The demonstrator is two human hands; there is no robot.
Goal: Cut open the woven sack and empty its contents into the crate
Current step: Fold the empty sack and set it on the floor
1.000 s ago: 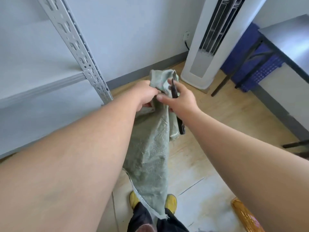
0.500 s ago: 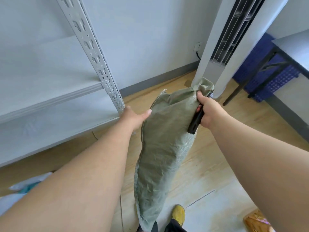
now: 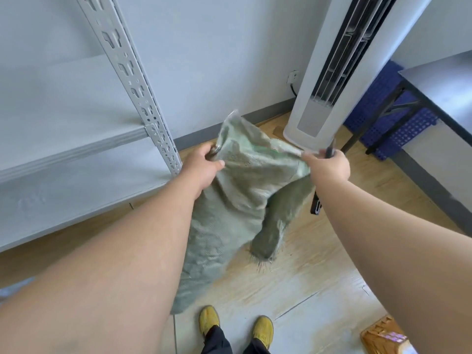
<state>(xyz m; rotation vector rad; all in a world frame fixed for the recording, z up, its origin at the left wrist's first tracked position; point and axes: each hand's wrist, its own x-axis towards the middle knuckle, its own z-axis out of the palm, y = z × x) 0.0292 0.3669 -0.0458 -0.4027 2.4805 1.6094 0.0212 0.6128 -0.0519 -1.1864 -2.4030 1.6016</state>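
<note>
left hand [image 3: 201, 167] gripping woven sack [image 3: 237, 200] edge | right hand [image 3: 328, 166] clamped on sack corner plus black knife [image 3: 316, 205] | sack hangs above floor near tower fan [image 3: 329, 72]

There is just the one view, from a wide-angle camera on the person's head, looking forward and steeply down. Both forearms stretch away from the lower corners toward the middle, very near the lens and swollen by it. Straight below, at the bottom edge, are the person's own yellow shoes [image 3: 236, 324] on the wooden floor [image 3: 319, 254]. Ahead it faces a pale wall [image 3: 217, 60], with a grey metal shelf [image 3: 63, 154] close on the left, a white tower unit [image 3: 324, 80] ahead to the right and a table [image 3: 444, 85] at the right edge, their upright lines bowed and leaning
</note>
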